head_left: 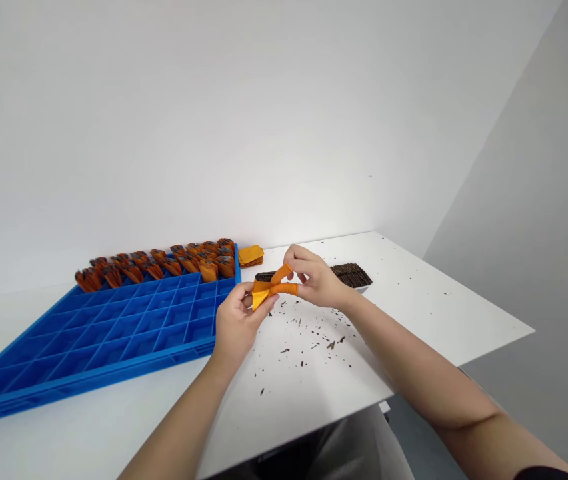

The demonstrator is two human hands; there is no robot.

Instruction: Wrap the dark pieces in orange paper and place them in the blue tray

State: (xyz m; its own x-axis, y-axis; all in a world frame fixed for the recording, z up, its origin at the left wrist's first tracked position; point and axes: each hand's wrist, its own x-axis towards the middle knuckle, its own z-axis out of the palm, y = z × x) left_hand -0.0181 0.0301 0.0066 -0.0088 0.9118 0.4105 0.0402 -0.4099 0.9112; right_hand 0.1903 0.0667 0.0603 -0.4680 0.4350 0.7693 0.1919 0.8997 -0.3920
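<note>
Orange pouch [263,292] pinched by both: left hand [237,325] closed underneath, right hand [317,279] fingertips gripping top.

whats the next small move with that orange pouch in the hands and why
Probably spread the orange pouch open with the right hand while the left hand pinches its lower edge. It looks flat and unfilled, unlike the filled pouches standing in the blue tray; the dark strips lie just behind the hands.
</note>
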